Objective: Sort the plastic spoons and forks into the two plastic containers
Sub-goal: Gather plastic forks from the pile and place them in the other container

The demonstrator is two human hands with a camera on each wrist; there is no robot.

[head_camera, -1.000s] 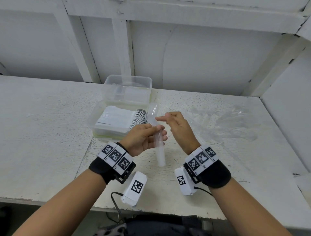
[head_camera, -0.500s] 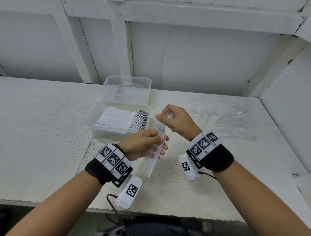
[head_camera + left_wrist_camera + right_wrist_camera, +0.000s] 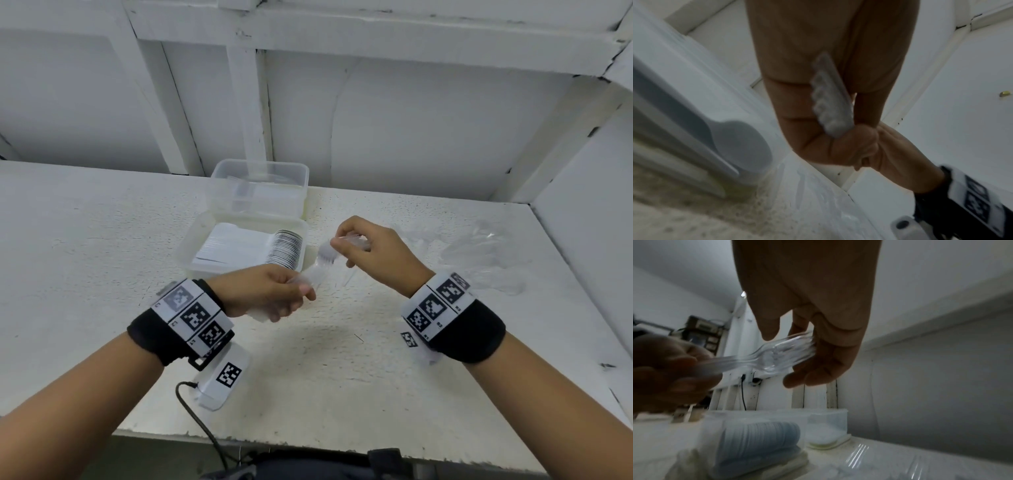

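Both hands are up over the middle of the white tabletop (image 3: 102,240), a small stack of clear plastic forks (image 3: 317,270) held between them. The left hand (image 3: 263,294) has its fingers curled round the handle ends of the stack. In the left wrist view those handles show as a ribbed bundle (image 3: 828,100) sticking out of the fist. The right hand (image 3: 373,250) pinches the tine ends, thumb and fingers closed on them. From the right wrist view the fork heads (image 3: 785,352) lie against the right hand's fingers (image 3: 824,366), nested one in another; how many there are I cannot tell.

Just beyond the left hand, toward the back edge of the tabletop, stands the near plastic container (image 3: 191,246), packed with white spoons (image 3: 253,250) lying on their sides in a tight row. Touching it from behind is the far plastic container (image 3: 301,178), clear-walled, with some pale plastic in it that I cannot make out.

Toward the right edge of the tabletop lies a loose heap of clear cutlery (image 3: 479,260), well apart from the containers. Each wrist wears a black band with printed markers (image 3: 191,315), and a black cable (image 3: 202,425) hangs down past the front edge.
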